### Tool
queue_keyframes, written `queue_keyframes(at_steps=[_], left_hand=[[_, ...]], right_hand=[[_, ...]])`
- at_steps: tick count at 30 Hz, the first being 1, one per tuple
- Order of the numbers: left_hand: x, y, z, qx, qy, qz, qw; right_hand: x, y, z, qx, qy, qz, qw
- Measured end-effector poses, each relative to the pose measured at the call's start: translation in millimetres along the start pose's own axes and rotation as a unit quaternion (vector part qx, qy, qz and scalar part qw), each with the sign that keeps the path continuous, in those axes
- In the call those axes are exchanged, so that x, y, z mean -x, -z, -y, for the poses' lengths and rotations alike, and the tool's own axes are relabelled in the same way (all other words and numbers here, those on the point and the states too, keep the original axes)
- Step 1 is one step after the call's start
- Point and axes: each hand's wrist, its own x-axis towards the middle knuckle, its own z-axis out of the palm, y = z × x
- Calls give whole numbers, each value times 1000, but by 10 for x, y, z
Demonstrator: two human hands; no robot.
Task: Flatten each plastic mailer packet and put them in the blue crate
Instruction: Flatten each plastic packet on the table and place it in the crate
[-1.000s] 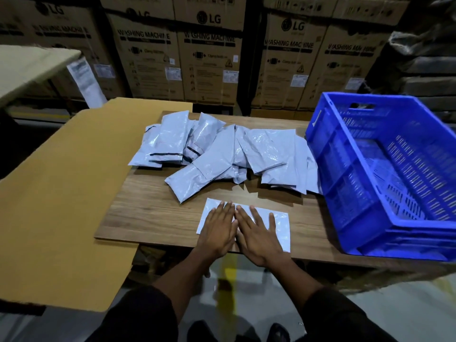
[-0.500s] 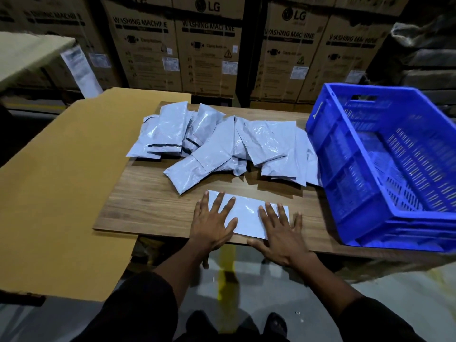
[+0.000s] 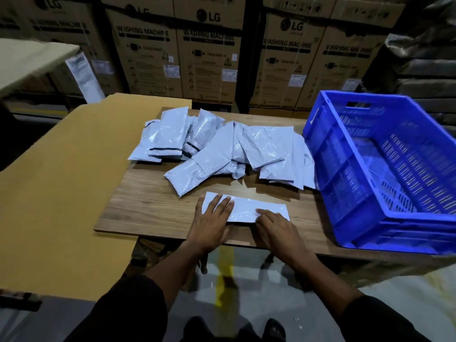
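Note:
A flat white mailer packet point(image 3: 246, 209) lies near the front edge of the wooden board point(image 3: 153, 206). My left hand point(image 3: 212, 223) presses its left end with straight fingers. My right hand point(image 3: 276, 225) rests on its right end, fingers flat, covering the near right corner. Behind it sits a loose pile of several grey-white mailer packets point(image 3: 222, 146), some puffed up. The blue crate point(image 3: 385, 174) stands at the right of the board, and no packet shows inside it.
A large brown cardboard sheet point(image 3: 61, 193) lies to the left, partly under the board. Stacked washing machine cartons point(image 3: 209, 50) form a wall behind. Dark stacked goods point(image 3: 424, 70) stand at the far right. Below the front edge is bare floor with my feet point(image 3: 246, 329).
My hands slid apart from the packet's middle to its two ends, smoothing it. Since half a second ago the right hand has drawn in slightly over the right corner. The view shifted.

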Motion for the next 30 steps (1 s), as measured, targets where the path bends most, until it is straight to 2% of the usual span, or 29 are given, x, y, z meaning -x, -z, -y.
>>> queue_keyframes(at_steps=[1,3,6,10,13,16,18,23,26,30], left_hand=[[-16,9,20,-9,9,-4,1000],[-61,43,51,-3,29,-2,1000],[-108,89,56,-2,9,-10,1000],[-230,234,7,0,-2,-27,1000],[-267,296,-18,25,75,-80,994],[-247,284,-145,146,208,-100,962],[-245,229,-289,187,235,-70,951],[-353,167,-680,121,157,44,979],[-477,110,-879,107,128,76,983],[-674,51,-1148,97,103,84,986]], right_hand=[[19,34,-2,13,13,-1,1000],[70,131,43,63,97,17,993],[54,200,162,129,210,98,964],[-194,228,165,187,168,216,944],[-378,434,112,143,107,228,957],[-487,678,-38,103,97,184,973],[-514,831,-169,55,89,150,983],[-592,1284,-636,-53,14,2,998],[-644,1669,-947,-66,-8,-94,993],[-601,2252,-1404,-57,-50,-180,981]])
